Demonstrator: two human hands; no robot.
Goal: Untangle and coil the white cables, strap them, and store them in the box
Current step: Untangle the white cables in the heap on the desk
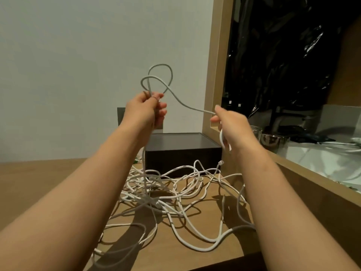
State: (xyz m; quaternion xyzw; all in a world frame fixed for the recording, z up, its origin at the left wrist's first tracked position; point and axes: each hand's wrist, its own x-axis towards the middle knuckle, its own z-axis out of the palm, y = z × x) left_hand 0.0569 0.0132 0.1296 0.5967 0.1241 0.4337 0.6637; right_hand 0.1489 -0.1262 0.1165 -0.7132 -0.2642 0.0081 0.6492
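Fingers of the left grip (148, 109) curl round one white cable (176, 98), with two loops of it standing above the knuckles. The right grip (229, 125) pinches the same cable farther along, and a short loop hangs under the palm. Below both, a tangle of white cables (172, 192), too knotted to count, sprawls on the desk (48, 173) just in front of one dark box (181, 153).

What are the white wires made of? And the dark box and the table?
The white cables look like soft, smooth plastic or rubber coating: they bend in loose loops. The box looks dark and matte, maybe cardboard or wood. The table looks like light wood or wood-look laminate, with a smooth, even brown surface.
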